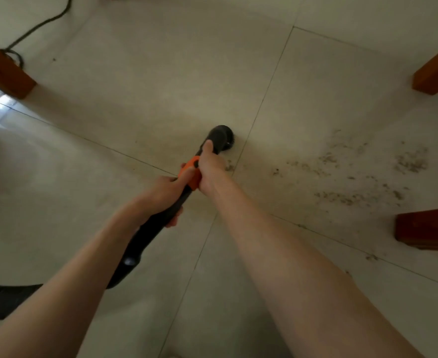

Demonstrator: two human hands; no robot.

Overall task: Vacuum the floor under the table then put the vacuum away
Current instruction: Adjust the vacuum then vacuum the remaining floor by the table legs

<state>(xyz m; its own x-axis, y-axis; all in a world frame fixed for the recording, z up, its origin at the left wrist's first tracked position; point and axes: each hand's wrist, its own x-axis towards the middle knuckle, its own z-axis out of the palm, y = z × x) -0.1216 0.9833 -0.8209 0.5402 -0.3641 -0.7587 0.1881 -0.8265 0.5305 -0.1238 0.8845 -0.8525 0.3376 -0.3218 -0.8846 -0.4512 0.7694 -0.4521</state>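
A black vacuum wand [161, 220] with an orange collar [193, 174] runs from the lower left toward the middle of the pale tiled floor. Its round black brush nozzle [223, 138] sits on the floor beside a tile joint. My left hand [166, 188] grips the wand just behind the orange collar. My right hand [210, 164] grips it ahead of the collar, thumb lying along the nozzle neck. Brown crumbs and dust [362, 171] lie scattered on the tiles to the right of the nozzle. A few specks [229, 166] lie right beside my right hand.
Wooden table legs stand at the left [6, 71], upper right [437, 73] and right [427, 228]. A dark power cord [39, 24] snakes across the floor at the upper left. The black hose [6, 298] trails off at the lower left edge.
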